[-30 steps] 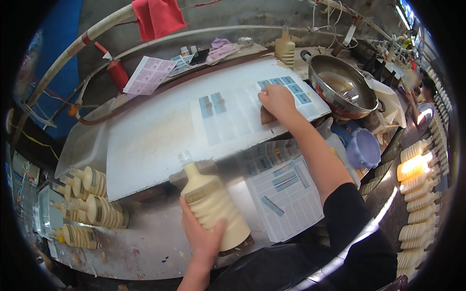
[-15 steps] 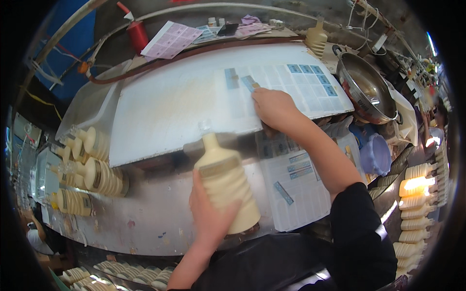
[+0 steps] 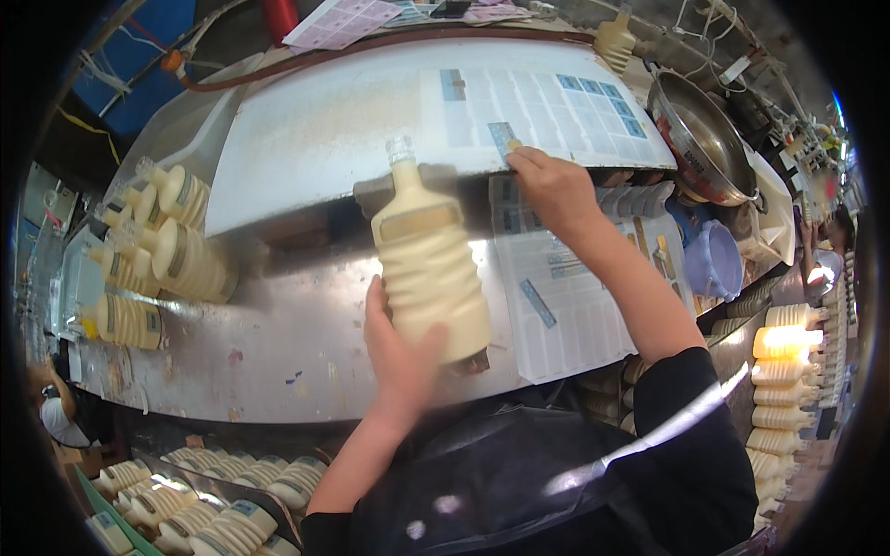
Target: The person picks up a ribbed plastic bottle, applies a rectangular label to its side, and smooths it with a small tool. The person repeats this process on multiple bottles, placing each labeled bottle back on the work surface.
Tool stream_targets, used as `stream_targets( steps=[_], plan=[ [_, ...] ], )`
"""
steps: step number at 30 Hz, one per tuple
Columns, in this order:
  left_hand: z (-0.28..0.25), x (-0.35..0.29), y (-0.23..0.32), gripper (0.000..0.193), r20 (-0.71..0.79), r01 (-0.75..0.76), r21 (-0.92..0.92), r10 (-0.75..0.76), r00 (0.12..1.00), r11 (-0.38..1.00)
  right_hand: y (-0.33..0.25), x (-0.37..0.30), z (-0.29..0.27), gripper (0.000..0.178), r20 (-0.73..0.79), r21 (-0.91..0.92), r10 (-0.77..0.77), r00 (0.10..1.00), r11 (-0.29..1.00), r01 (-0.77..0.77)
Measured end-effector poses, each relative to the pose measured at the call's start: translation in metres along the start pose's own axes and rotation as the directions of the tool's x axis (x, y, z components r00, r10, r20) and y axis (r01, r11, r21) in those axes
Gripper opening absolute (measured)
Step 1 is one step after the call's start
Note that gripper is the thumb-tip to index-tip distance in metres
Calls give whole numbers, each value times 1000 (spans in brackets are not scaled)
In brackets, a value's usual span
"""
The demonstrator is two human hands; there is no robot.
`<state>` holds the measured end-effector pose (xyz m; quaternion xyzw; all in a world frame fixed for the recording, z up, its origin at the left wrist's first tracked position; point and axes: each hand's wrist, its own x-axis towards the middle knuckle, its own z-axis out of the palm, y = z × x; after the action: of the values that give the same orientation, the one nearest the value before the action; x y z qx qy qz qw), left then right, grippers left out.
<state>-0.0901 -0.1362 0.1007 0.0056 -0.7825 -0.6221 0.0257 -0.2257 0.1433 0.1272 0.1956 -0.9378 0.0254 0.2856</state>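
Note:
A cream, ribbed glass bottle (image 3: 431, 278) with a clear neck and a gold-brown band on its shoulder lies tilted above the metal bench. My left hand (image 3: 399, 361) is wrapped round its lower left side; those fingers are partly blurred. At the near edge of the white board, my right hand (image 3: 556, 190) pinches the end of a blue label strip (image 3: 501, 139) between thumb and fingertips. Beneath and beyond the strip lies a pale label sheet (image 3: 528, 102) with several blue pieces on it. A dark block (image 3: 375, 190) sits behind the bottle's neck.
Several cream bottles (image 3: 185, 255) stand at the left, others (image 3: 236, 528) lie lower left. A second label sheet (image 3: 579, 320) with loose strips lies right of the bottle. Farther right are a metal pan (image 3: 700, 139) and a purple tub (image 3: 714, 259). The white board (image 3: 315, 120) spans the back.
The whole view has tipped downward, so the bench sits higher in it. My right hand has drawn the blue strip nearer, to the board's near edge. My left hand still holds the bottle.

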Motion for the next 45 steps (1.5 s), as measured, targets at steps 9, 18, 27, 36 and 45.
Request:
stream_targets(
  steps=[9, 18, 27, 36, 45],
  plan=[
    [-16, -24, -27, 84, 49, -147, 27, 146, 988, 989, -61, -12, -67, 18, 236, 700, 166, 957, 655, -286],
    [-22, -9, -12, 73, 129, 12, -465, 54, 990, 885, -126, -60, -92, 17, -24, 378, -551, 834, 767, 518],
    [1, -13, -20, 63, -19, -56, -204, 53, 998, 977, -102, -65, -86, 19, -60, 245, -582, 811, 779, 577],
    [9, -26, -19, 53, -45, -133, -205, 127, 991, 970, -102, -86, -72, 22, 48, 519, -219, 974, 839, 163],
    [5, -24, -13, 60, -22, -70, -222, 67, 998, 973, -142, -86, -83, 19, 737, 662, 298, 606, -143, -735]
  ],
)
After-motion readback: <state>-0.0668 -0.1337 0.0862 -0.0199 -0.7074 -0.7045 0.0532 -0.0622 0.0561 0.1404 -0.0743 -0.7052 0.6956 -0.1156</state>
